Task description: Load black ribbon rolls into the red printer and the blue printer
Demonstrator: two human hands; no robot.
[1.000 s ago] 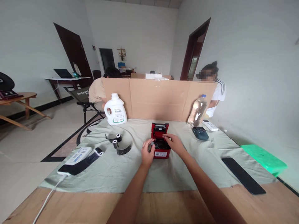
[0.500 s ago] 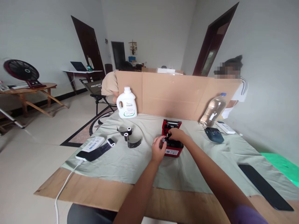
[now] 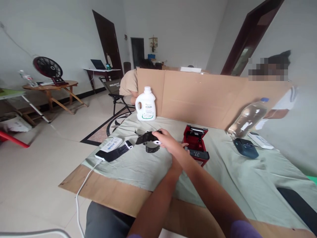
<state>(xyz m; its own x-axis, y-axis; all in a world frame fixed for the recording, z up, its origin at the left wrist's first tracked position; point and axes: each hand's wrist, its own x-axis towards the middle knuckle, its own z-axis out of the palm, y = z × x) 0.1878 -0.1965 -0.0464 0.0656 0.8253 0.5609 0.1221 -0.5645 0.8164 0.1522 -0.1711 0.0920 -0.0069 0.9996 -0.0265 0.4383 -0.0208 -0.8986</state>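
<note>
A small red printer (image 3: 203, 160) stands on the cloth with its lid raised and its inside bare. My left hand (image 3: 180, 158) is at the printer's left side, mostly hidden behind my right forearm; a fingertip shows at the case. My right hand (image 3: 166, 140) has crossed over it and pinches a black ribbon roll (image 3: 148, 137), whose strip hangs off to the left. Just below lies another curled black strip (image 3: 152, 148). Further left, a roll with a dark strip (image 3: 116, 152) rests against a white power bank (image 3: 112, 144).
A white jug (image 3: 146, 105) stands at the back before a cardboard screen (image 3: 190, 96). On the right are a clear bottle (image 3: 250, 115), a dark blue device (image 3: 246, 148) and a black slab (image 3: 297, 206). People sit beyond the screen.
My right hand has left the printer and moved left to the black rolls, now with one between its fingers. My left hand stays by the printer. The view has turned left.
</note>
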